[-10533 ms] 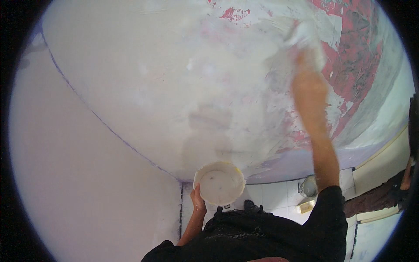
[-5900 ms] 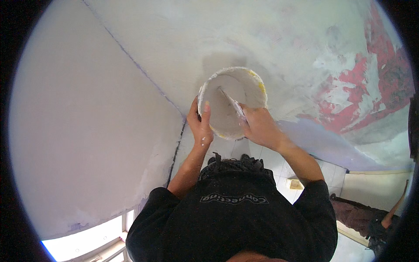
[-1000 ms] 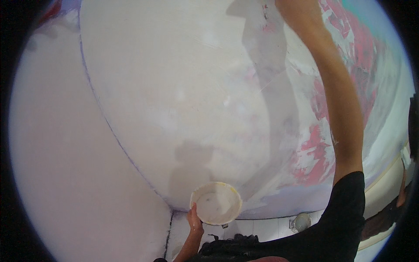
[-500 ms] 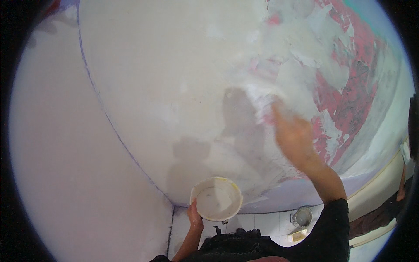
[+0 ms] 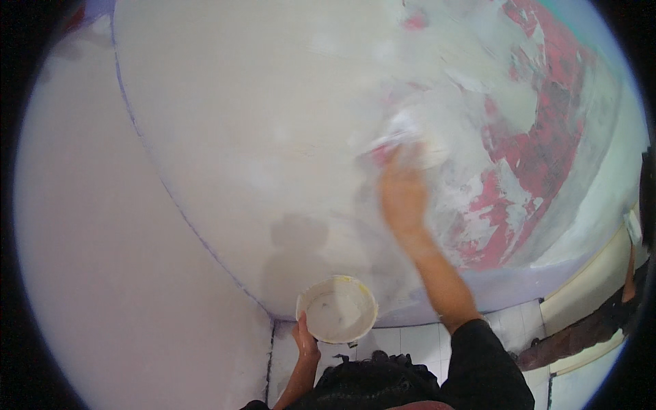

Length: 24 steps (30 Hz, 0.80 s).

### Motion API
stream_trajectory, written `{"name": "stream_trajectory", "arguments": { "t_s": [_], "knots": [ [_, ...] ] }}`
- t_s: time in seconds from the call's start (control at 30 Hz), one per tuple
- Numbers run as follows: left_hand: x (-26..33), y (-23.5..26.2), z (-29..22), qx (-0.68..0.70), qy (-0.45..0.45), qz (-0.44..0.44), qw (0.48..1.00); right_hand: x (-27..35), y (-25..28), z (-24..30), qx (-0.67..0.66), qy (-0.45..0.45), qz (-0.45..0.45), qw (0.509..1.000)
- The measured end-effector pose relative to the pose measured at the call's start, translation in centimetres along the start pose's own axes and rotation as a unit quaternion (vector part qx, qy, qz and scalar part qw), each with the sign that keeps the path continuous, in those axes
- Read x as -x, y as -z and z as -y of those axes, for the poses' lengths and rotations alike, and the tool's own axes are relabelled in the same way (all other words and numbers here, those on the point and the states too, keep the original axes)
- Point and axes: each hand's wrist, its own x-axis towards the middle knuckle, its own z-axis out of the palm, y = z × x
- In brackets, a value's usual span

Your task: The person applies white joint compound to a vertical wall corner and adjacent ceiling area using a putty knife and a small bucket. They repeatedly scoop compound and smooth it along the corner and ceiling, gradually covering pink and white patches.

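My left hand (image 5: 305,336) grips the rim of a round whitish tub (image 5: 372,321), its thumb over the edge. Pale paste lies in the tub, which is tilted so that its inside shows. Farther up, my right hand (image 5: 404,195) is at the wall (image 5: 225,123), blurred by motion. Its fingers look closed, but what they hold is smeared and I cannot make it out. Just above the fingertips, a fresh white smear of paste (image 5: 403,125) spreads beside a small pink spot (image 5: 380,154).
Rough pink patches (image 5: 540,150) show through the whitish coat on the right. A purple line (image 5: 164,184) marks the corner with the left wall (image 5: 89,239). White floor tiles (image 5: 410,344) lie below. At the far right is another person's brown-clothed limb (image 5: 574,342).
My right hand has swept left along the wall, and the white smear and pink spot show differently around it. My left hand and the tub have hardly moved. My right arm now covers the floor containers.
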Motion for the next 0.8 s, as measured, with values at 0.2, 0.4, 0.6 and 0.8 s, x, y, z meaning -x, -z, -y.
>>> {"name": "stream_trajectory", "arguments": {
  "t_s": [0.2, 0.4, 0.6, 0.8],
  "knots": [
    [1.5, -1.5, 0.0, -0.012, -0.021, -0.001, 1.0, 3.6, 3.9, 4.5, -0.327, 0.064, 0.094, 0.938],
    [4.2, 0.6, 0.7, 0.013, -0.064, 0.018, 0.998, 3.5, 8.4, -10.8, -0.199, -0.108, -0.091, 0.97],
    [5.2, 1.5, 2.5, -0.005, -0.039, -0.038, 0.998, 2.5, 7.5, -23.3, 0.076, -0.243, -0.112, 0.96],
    [6.9, 0.7, 5.7, 0.018, -0.041, -0.029, 0.999, 8.0, 0.4, -16.0, 0.062, -0.152, 0.043, 0.986]
  ]
}}
